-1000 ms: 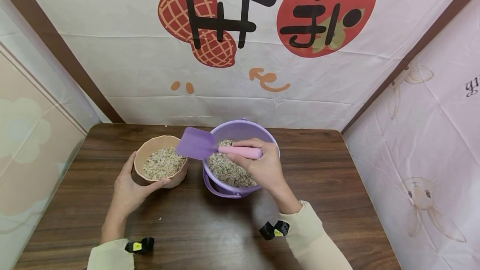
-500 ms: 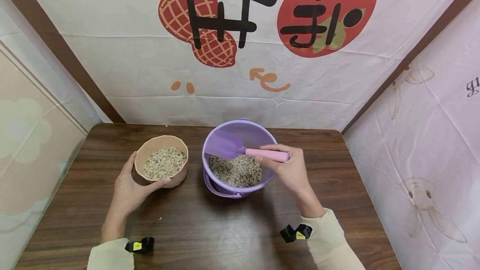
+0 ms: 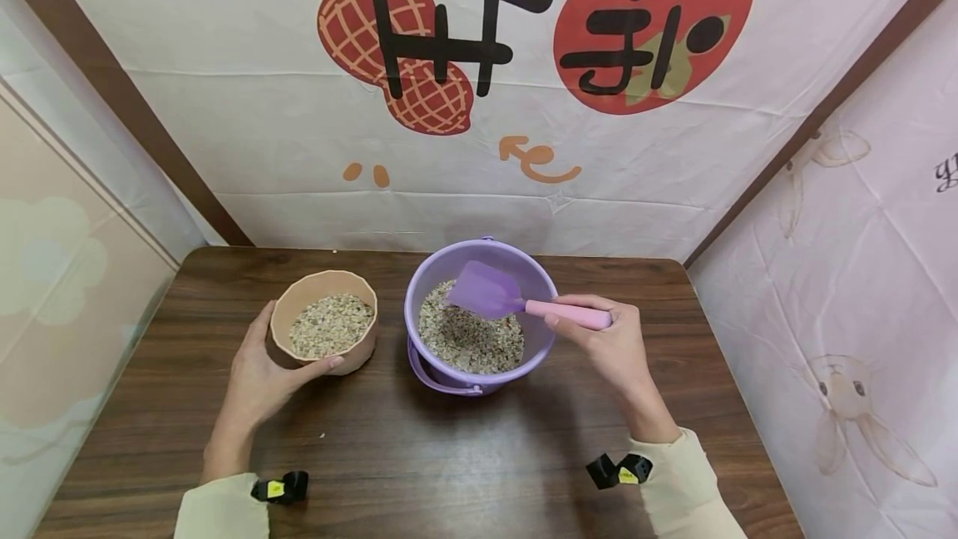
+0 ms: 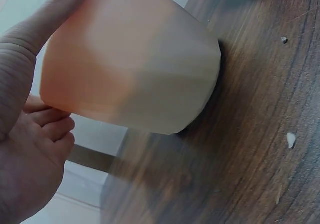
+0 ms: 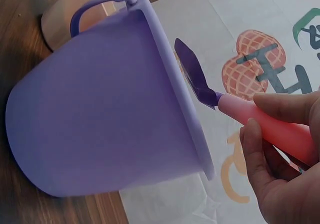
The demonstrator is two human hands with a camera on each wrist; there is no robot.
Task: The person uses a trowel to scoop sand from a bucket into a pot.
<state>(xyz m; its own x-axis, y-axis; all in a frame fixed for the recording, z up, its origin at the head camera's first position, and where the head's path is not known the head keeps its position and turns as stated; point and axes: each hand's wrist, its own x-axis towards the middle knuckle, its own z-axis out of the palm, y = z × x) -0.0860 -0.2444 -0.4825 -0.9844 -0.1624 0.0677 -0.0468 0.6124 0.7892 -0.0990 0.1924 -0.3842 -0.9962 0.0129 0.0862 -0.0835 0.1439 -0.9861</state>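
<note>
My left hand (image 3: 258, 377) grips the side of a peach-coloured plant pot (image 3: 359, 353), thumb at the front and fingers behind. Pale gravel (image 3: 329, 327) fills part of the pot. In the left wrist view the pot (image 4: 132, 58) stands on the table. A purple bucket (image 3: 537, 341) stands to its right, with a layer of similar gravel (image 3: 471, 348) inside. With my right hand (image 3: 619, 352) I hold a small trowel (image 3: 486, 289) by its pink handle. Its purple blade hovers over the bucket's opening, apart from the gravel, and looks bare in the right wrist view.
The bucket's handle (image 3: 441, 387) hangs down at the front. A white chip (image 4: 291, 140) and a small grain (image 4: 284, 39) lie on the dark wooden table (image 3: 419, 472). Printed cloth walls (image 3: 464, 215) rise behind and at both sides.
My right hand has drawn the trowel rightward, from between the pot and the bucket to over the bucket. My left hand and the pot have stayed in place.
</note>
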